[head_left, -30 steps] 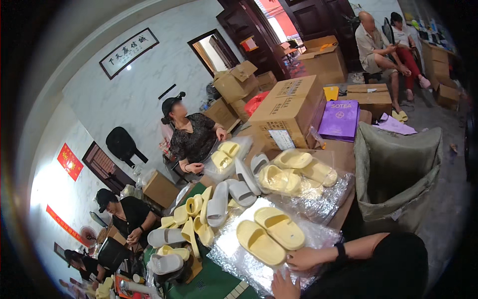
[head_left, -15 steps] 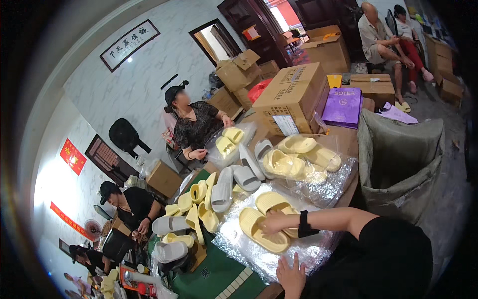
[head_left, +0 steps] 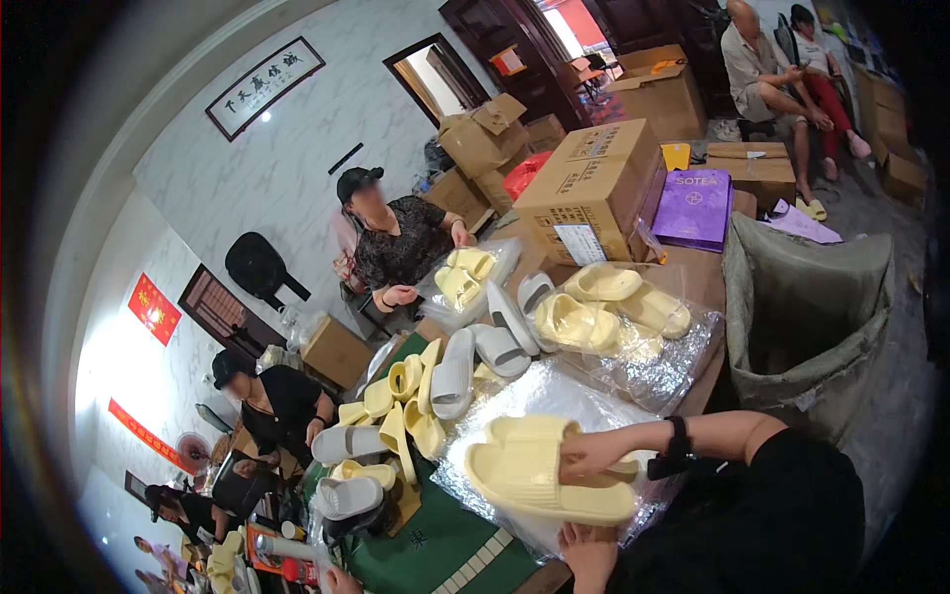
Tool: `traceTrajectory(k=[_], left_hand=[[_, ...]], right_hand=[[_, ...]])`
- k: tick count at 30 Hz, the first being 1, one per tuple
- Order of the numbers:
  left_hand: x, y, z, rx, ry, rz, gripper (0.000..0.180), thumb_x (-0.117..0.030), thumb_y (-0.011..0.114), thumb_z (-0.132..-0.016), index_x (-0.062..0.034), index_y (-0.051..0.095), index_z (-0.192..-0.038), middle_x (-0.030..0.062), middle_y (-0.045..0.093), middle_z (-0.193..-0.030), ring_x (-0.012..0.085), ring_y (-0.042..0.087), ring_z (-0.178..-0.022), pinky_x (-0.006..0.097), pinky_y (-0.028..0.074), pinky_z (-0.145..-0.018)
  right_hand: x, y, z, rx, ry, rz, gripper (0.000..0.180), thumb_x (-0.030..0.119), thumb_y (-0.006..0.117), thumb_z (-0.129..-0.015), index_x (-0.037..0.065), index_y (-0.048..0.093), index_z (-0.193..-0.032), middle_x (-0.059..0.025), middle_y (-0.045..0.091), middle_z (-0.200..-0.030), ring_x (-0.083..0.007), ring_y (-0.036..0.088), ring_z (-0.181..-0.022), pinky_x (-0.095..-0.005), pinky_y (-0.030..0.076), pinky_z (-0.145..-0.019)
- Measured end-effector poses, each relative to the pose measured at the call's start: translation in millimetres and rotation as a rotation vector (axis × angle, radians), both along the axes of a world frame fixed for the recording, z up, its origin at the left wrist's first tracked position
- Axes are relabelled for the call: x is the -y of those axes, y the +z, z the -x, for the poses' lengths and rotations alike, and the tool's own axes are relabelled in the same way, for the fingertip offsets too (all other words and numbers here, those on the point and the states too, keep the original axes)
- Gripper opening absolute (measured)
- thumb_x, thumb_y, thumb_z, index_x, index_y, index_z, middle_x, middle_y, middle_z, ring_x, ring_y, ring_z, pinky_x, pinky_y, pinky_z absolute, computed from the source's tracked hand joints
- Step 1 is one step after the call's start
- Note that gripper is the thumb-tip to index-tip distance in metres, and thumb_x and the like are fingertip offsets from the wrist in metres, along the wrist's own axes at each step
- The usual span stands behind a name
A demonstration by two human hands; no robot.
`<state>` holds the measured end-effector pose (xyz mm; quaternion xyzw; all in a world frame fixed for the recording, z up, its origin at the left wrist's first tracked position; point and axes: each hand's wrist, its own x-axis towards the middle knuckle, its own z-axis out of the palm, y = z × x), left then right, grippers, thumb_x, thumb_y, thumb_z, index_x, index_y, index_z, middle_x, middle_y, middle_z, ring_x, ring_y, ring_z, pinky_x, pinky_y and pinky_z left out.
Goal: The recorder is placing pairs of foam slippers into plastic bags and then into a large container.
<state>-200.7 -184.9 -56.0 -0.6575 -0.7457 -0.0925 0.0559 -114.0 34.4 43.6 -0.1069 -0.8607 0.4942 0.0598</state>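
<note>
A pair of pale yellow ribbed slippers (head_left: 520, 460) is raised over the stacked clear plastic bags (head_left: 569, 391), soles facing down. My right hand (head_left: 599, 453), with a black band on the wrist, reaches into the foot opening and grips the pair. At the slippers' near edge is my left hand (head_left: 589, 552). Its fingertips are hidden under the edge, so I cannot see whether they grip it. Several yellow slippers (head_left: 424, 428) and grey slippers (head_left: 453, 374) lie loose beyond the bags. Right of them are yellow slippers in clear plastic (head_left: 579, 327).
A large cardboard box (head_left: 594, 193) and a purple box (head_left: 695, 210) stand at the table's far end. An open woven sack (head_left: 807, 322) stands at the right. Across the table, a person (head_left: 406, 238) holds bagged yellow slippers. Another person's hand (head_left: 341, 582) shows at the lower left.
The yellow pair has risen off the plastic bags toward me in my right hand and turned sideways. My left hand has come up to its near edge, no longer spread.
</note>
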Motion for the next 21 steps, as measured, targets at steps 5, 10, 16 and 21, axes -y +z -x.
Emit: traceTrajectory(k=[5,10,16,21], left_hand=[[-12,-21,24,0.142,0.094,-0.071,0.055,-0.033,0.061,-0.077,-0.0011,0.051,-0.12,0.0183,0.055,-0.115,0.0366,0.05,-0.109,0.048,0.039,-0.091],[-28,18,31,0.218,-0.03,-0.222,0.05,-0.02,0.064,-0.075,0.0018,0.05,-0.118,0.0209,0.055,-0.118,0.0377,0.055,-0.102,0.049,0.045,-0.085],[-33,19,29,0.007,-0.141,-0.233,0.045,-0.024,0.058,-0.081,0.0006,0.051,-0.118,0.0191,0.056,-0.117,0.0343,0.056,-0.102,0.047,0.046,-0.083],[-25,15,31,-0.173,-0.205,-0.23,0.042,-0.027,0.052,-0.085,-0.0005,0.052,-0.118,0.0176,0.057,-0.116,0.0316,0.057,-0.103,0.046,0.046,-0.083]], right_hand=[[10,17,-70,-0.036,0.127,0.284,0.046,0.029,0.047,-0.096,0.0,0.042,-0.131,-0.0131,0.053,-0.123,-0.018,0.049,-0.11,-0.0297,0.04,-0.093],[7,16,-118,-0.039,0.275,0.54,0.043,0.025,0.049,-0.095,0.001,0.044,-0.13,-0.0085,0.055,-0.118,-0.0145,0.049,-0.104,-0.0279,0.042,-0.088],[26,-26,-111,0.158,0.491,0.517,0.045,0.022,0.053,-0.093,0.0,0.043,-0.131,-0.0071,0.055,-0.119,-0.0126,0.048,-0.104,-0.0267,0.041,-0.089],[27,-18,-112,0.045,0.534,0.542,0.045,0.024,0.054,-0.094,0.001,0.043,-0.132,-0.0063,0.054,-0.12,-0.0132,0.047,-0.107,-0.0269,0.04,-0.09]])
